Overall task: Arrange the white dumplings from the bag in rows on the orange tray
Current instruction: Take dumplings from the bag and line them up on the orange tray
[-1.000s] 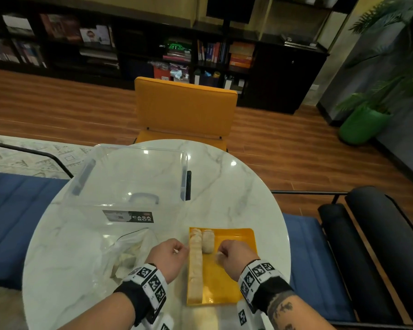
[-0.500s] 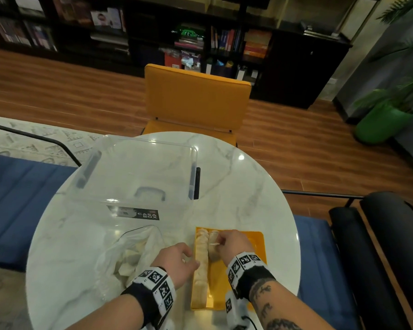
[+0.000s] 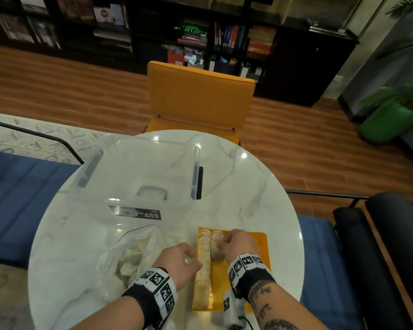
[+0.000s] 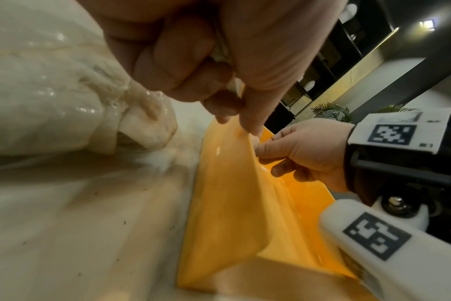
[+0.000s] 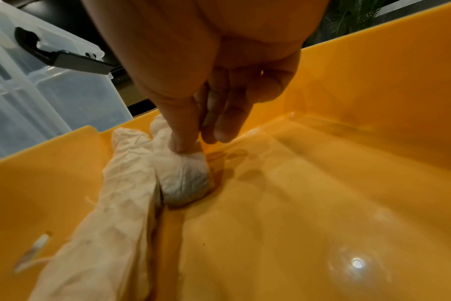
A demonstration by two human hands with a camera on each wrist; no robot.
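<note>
The orange tray [image 3: 225,284] [image 5: 322,183] lies near the front of the table. A full row of white dumplings [image 3: 204,265] [image 5: 111,203] runs along its left side. A second row starts at its far end. My right hand [image 3: 222,241] [image 5: 198,142] pinches the top of a dumpling [image 5: 183,179] that rests on the tray floor in that second row. My left hand [image 3: 191,256] [image 4: 234,106] sits at the tray's left edge, fingers curled round another white dumpling [image 4: 220,55]. The clear bag [image 3: 131,256] [image 4: 65,101] holding more dumplings lies to its left.
A clear plastic box [image 3: 138,177] with black latches stands behind the bag on the round marble table [image 3: 248,186]. An orange chair [image 3: 198,91] is at the far side. Blue benches flank the table. A white tagged device [image 3: 234,310] hangs by the tray's front edge.
My right hand has moved left and forward across the tray with a dumpling and lowered it into the second row. My left hand stays beside the tray.
</note>
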